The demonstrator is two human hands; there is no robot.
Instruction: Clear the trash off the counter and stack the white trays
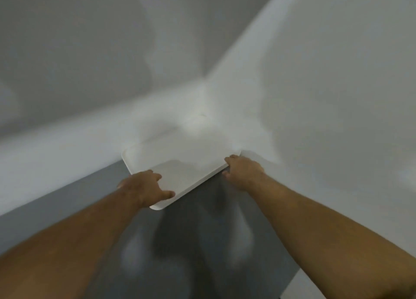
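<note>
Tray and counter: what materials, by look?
Tray: probably moulded plastic, matte white; thin raised rim, rounded corners, finely textured base. Counter: smooth matte white, perhaps laminate or solid surface; frame too blurred to tell.

Matt white tray (180, 161), smooth white counter (315, 96)
The tray looks plastic, its centre panel finely grained; the grey floor (202, 242) at six o'clock has a soft sheen.

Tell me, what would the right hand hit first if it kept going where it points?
Probably the white counter in the corner, then the wall. The right hand grips the tray edge and points that way; blur makes depth uncertain.
</note>
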